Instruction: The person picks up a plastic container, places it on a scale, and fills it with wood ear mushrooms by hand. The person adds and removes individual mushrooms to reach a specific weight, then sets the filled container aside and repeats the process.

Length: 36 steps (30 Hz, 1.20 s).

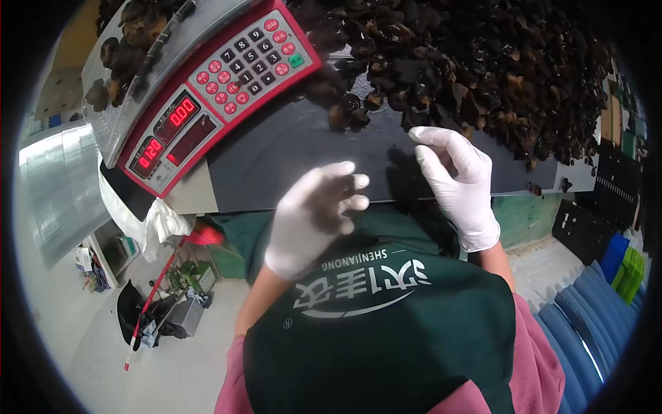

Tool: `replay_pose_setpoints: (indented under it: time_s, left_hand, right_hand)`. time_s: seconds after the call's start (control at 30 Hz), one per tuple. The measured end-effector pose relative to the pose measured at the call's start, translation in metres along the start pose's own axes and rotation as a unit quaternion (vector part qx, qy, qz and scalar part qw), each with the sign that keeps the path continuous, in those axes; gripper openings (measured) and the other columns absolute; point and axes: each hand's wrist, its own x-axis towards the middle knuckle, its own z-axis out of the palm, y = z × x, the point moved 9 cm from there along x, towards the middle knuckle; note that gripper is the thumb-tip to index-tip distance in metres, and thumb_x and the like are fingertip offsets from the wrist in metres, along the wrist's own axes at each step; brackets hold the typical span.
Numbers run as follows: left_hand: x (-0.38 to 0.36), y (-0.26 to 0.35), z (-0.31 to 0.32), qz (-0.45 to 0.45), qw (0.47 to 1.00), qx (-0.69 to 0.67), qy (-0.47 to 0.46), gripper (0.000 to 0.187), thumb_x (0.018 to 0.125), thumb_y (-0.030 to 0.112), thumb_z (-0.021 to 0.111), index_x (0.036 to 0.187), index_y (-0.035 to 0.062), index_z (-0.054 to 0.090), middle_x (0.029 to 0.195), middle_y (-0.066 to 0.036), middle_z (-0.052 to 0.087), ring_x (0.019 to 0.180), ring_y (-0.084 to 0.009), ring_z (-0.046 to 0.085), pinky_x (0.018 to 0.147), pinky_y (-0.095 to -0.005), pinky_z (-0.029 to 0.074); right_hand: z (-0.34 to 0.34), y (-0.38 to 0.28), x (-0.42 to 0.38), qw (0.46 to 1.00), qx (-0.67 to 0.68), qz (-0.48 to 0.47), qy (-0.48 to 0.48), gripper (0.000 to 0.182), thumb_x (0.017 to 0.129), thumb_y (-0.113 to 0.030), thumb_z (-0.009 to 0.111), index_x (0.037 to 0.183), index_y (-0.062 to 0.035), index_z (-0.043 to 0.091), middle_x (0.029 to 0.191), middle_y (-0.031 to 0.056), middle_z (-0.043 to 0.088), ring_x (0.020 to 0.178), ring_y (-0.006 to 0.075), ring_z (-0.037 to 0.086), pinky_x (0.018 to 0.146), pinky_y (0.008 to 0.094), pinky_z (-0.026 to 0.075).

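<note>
We hover our left hand (310, 217), fingers loosely spread, and right hand (458, 183), fingertips narrowly parted, near dark wood-ear mushrooms (469, 76).

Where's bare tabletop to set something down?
Free: flat dark-grey tabletop between the red plastic keypad scale and white-gloved left hand. Crowded: far right, under the heap of crinkled dark-brown pieces.

"SHENJIANONG" on apron (386, 345), 0.120, 0.00 on scale (222, 93)
</note>
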Motion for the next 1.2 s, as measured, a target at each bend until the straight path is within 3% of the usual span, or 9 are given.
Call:
replay_pose_setpoints:
  time_s: [0.17,0.27,0.47,0.53,0.67,0.8,1.0,1.07,1.2]
  left_hand:
    - [-0.007,-0.009,-0.02,-0.05,0.99,-0.128,0.037,0.042,0.104,0.048,0.05,0.126,0.0159,0.066,0.121,-0.012,0.065,0.091,-0.0213,0.061,0.062,-0.0291,0.046]
    - [-0.004,-0.011,-0.014,-0.066,0.983,-0.165,0.037,0.044,0.102,0.048,0.053,0.129,0.0162,0.065,0.121,-0.011,0.065,0.091,-0.021,0.061,0.061,-0.0291,0.046]
    - [0.001,-0.012,-0.011,-0.073,0.97,-0.231,0.008,0.049,0.1,0.048,0.056,0.138,0.0163,0.061,0.117,-0.006,0.065,0.088,-0.0193,0.061,0.06,-0.0284,0.047]
    - [0.001,-0.014,-0.017,-0.073,0.968,-0.234,0.05,0.05,0.1,0.048,0.056,0.136,0.0143,0.061,0.112,-0.004,0.064,0.086,-0.0185,0.06,0.057,-0.027,0.046]
    - [0.003,-0.021,-0.015,-0.084,0.968,-0.231,0.046,0.048,0.098,0.049,0.057,0.13,0.0131,0.065,0.113,-0.006,0.065,0.089,-0.0204,0.06,0.06,-0.0281,0.046]
    - [0.008,-0.021,-0.003,-0.097,0.964,-0.24,0.066,0.046,0.098,0.048,0.059,0.125,0.0117,0.066,0.114,-0.007,0.065,0.092,-0.0234,0.061,0.068,-0.0315,0.05]
    - [0.021,-0.023,0.013,-0.093,0.951,-0.294,0.011,0.046,0.099,0.047,0.058,0.124,0.0105,0.067,0.121,-0.011,0.066,0.113,-0.0297,0.065,0.093,-0.0494,0.057]
    - [0.025,-0.025,0.019,-0.099,0.951,-0.294,0.005,0.046,0.099,0.047,0.058,0.125,0.0105,0.067,0.122,-0.012,0.067,0.113,-0.0301,0.065,0.094,-0.0499,0.057]
    - [0.036,-0.027,0.03,-0.112,0.947,-0.295,-0.068,0.05,0.097,0.048,0.054,0.127,0.0099,0.066,0.124,-0.012,0.069,0.117,-0.0336,0.063,0.105,-0.0529,0.044]
  right_hand:
    - [0.006,0.02,-0.031,0.986,-0.127,0.054,-0.095,0.039,0.083,-0.015,0.083,0.118,-0.0092,0.07,0.089,0.0064,0.068,0.068,0.0168,0.067,0.064,0.0282,0.055]
    - [0.025,0.014,-0.034,0.953,-0.283,-0.051,-0.09,0.044,0.083,-0.026,0.081,0.123,-0.0132,0.066,0.092,0.007,0.066,0.074,0.0234,0.067,0.068,0.035,0.055]
    - [-0.017,0.028,-0.036,0.988,-0.132,-0.067,0.038,0.022,0.086,0.002,0.074,0.105,-0.0091,0.073,0.089,0.0075,0.07,0.075,0.0234,0.07,0.067,0.0318,0.056]
    - [-0.03,0.04,-0.045,0.996,-0.084,0.01,0.009,0.023,0.086,0.004,0.074,0.105,-0.009,0.074,0.088,0.0073,0.07,0.074,0.0229,0.069,0.066,0.0311,0.055]
    - [-0.003,0.021,-0.059,0.964,-0.185,-0.092,-0.166,0.036,0.082,-0.016,0.08,0.117,-0.0141,0.072,0.081,0.0029,0.062,0.068,0.0217,0.064,0.063,0.0338,0.052]
    - [0.031,0.017,-0.069,0.916,-0.297,-0.186,-0.194,0.012,0.085,-0.019,0.075,0.094,-0.0171,0.066,0.078,0.002,0.055,0.068,0.0202,0.059,0.062,0.0352,0.046]
    - [-0.011,0.021,-0.048,0.979,-0.141,-0.135,-0.057,0.015,0.079,-0.01,0.078,0.086,-0.0144,0.066,0.078,0.0026,0.063,0.061,0.0212,0.06,0.06,0.0329,0.048]
    - [-0.033,0.026,-0.034,0.99,-0.106,-0.087,0.017,0.015,0.082,0.002,0.077,0.085,-0.0076,0.066,0.076,0.0032,0.064,0.056,0.0136,0.055,0.054,0.0287,0.045]
    - [-0.058,0.013,0.003,0.953,-0.257,-0.064,0.149,0.045,0.082,-0.017,0.087,0.12,-0.0083,0.066,0.103,0.0101,0.064,0.076,0.0194,0.064,0.065,0.0317,0.052]
